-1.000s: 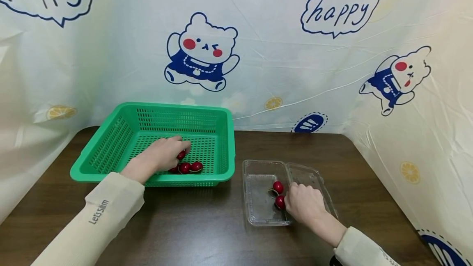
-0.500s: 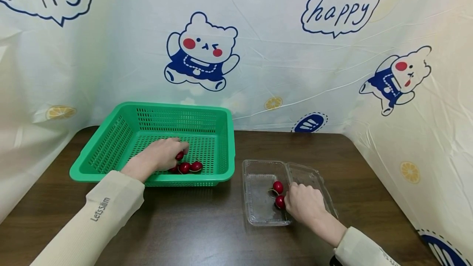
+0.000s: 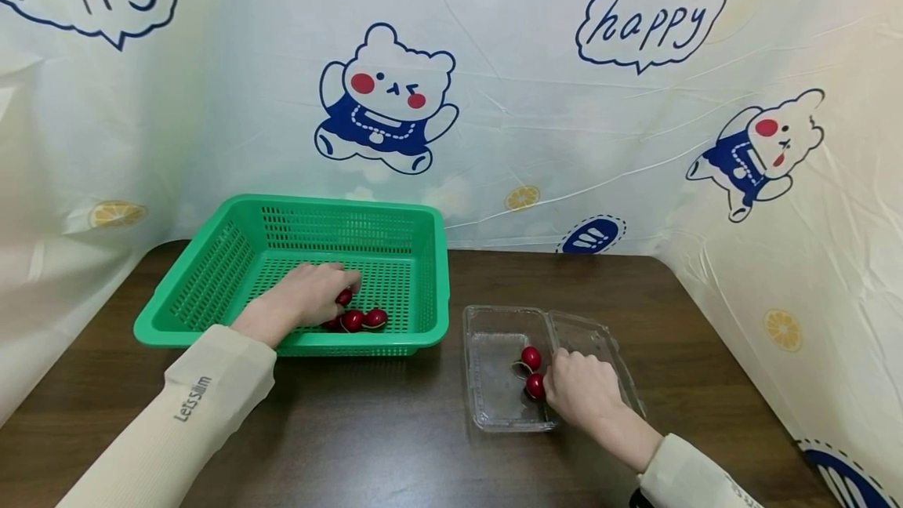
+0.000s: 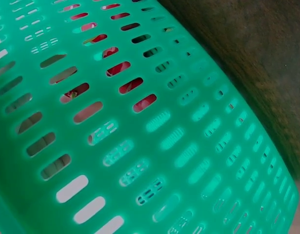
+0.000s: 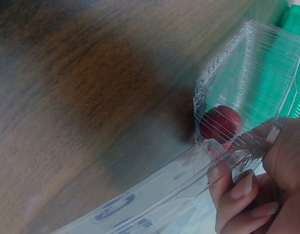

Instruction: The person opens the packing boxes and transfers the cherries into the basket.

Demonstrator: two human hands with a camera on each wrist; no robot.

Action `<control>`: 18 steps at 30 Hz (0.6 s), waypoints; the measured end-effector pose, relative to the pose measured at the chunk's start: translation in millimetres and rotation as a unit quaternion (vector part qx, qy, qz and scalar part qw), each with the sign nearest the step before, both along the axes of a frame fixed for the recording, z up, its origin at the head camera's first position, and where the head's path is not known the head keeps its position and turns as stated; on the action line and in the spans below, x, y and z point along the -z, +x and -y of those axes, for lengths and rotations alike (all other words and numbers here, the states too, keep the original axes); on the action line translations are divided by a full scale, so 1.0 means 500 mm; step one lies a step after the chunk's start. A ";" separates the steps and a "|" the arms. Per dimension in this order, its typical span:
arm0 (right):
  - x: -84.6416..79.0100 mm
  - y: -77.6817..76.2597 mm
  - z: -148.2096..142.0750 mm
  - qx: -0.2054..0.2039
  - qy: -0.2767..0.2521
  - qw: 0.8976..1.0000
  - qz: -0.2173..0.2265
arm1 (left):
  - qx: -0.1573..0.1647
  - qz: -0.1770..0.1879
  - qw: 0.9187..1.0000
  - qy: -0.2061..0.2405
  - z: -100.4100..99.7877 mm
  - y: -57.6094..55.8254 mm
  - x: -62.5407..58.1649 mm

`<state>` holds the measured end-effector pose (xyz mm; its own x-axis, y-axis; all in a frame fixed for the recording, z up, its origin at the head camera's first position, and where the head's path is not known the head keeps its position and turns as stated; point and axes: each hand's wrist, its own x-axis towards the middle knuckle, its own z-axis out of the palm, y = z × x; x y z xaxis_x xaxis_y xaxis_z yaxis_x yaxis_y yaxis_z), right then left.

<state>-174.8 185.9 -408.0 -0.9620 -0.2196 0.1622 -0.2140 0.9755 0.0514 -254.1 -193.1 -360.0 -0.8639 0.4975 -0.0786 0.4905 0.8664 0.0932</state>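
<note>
Inside the green basket (image 3: pixel 430 273), my left hand (image 3: pixel 303 296) pinches a dark red cherry (image 3: pixel 343 297) with its fingers. Just below that hand lie several more cherries (image 3: pixel 353 321) with stems, partly covered by it. In the left wrist view the basket wall (image 4: pixel 140 146) hides the hand, and bits of red show through its slots. My right hand (image 3: pixel 582 386) grips the hinge edge of an opened clear plastic box (image 3: pixel 487 406), its fingers curled in the right wrist view. Two cherries, an upper one (image 3: pixel 531 357) and a lower one (image 3: pixel 534 386), lie in that box near my fingers.
Both containers stand apart on a dark wooden table (image 3: pixel 367 429), the basket at the left and the box at the right. The box's lid (image 3: pixel 596 339) lies folded out to its right. A printed curtain (image 3: pixel 508 100) hangs behind the table and along its sides.
My left hand has shifted very slightly left with the cherry since one second ago. The right hand, the box and the basket have stayed in place.
</note>
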 end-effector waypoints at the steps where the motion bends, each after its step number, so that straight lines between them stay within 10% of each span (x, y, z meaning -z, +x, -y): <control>1: 0.000 0.000 0.000 0.000 0.000 1.000 0.000 | 0.000 -0.002 1.000 0.000 0.000 0.000 0.000; 18: -0.001 -0.002 0.001 0.005 -0.001 1.000 0.008 | -0.005 -0.012 1.000 -0.006 0.002 0.001 -0.002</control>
<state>-175.6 185.3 -407.6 -0.9667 -0.2097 0.1465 -0.2052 0.9777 0.0455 -253.5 -194.4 -359.1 -0.8702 0.4885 -0.0634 0.4844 0.8720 0.0704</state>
